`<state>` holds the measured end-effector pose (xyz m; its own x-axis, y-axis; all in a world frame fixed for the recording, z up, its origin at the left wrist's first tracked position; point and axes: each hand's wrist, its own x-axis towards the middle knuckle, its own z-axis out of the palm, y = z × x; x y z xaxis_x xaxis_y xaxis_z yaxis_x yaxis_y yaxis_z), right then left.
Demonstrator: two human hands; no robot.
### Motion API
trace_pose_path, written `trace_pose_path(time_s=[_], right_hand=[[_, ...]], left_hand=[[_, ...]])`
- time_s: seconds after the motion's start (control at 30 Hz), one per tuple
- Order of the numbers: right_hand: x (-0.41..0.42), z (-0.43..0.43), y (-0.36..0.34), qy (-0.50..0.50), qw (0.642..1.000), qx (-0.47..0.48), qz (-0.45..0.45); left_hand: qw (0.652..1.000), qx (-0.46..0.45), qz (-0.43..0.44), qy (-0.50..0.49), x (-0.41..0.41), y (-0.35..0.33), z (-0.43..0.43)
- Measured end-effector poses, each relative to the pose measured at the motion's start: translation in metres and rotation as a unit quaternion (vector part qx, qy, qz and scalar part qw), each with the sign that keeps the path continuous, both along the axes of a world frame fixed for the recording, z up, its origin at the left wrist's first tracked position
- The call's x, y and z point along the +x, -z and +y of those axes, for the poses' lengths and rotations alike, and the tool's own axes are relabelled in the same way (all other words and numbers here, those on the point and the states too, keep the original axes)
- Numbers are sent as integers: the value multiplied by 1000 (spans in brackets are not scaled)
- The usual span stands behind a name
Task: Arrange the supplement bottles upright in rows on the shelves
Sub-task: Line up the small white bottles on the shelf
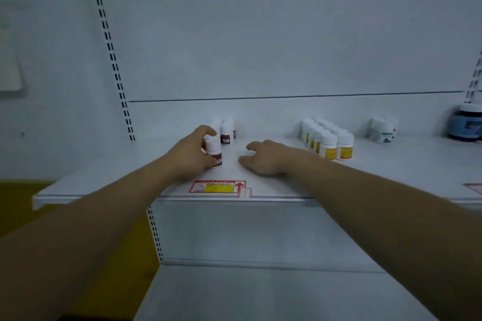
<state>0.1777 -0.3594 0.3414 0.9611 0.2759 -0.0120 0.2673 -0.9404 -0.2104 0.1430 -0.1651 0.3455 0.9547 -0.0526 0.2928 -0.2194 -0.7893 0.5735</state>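
Observation:
My left hand (pixel 191 154) grips a small white bottle with a dark red label (pixel 214 151), upright on the white shelf (pixel 109 177). Just behind it stand more red-label bottles (pixel 226 133) in a short row. My right hand (pixel 263 157) rests on the shelf to the right of the held bottle, fingers spread, holding nothing. Further right, yellow-label bottles (pixel 329 142) stand upright in two rows. Beyond them is a small cluster of white bottles with green labels (pixel 383 131).
A large dark blue jar (pixel 467 124) stands at the shelf's far right. A red and yellow sticker (pixel 217 186) lies on the shelf's front edge. A lower shelf (pixel 260 294) shows below. A slotted upright (pixel 112 52) runs along the left.

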Motion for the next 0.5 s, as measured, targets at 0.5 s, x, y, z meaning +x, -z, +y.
trace_pose_path(time_s=[0.5], right_hand=[[15,7,12,62,995,-74,13]], left_hand=[[980,116,-130,92,72,5,13]])
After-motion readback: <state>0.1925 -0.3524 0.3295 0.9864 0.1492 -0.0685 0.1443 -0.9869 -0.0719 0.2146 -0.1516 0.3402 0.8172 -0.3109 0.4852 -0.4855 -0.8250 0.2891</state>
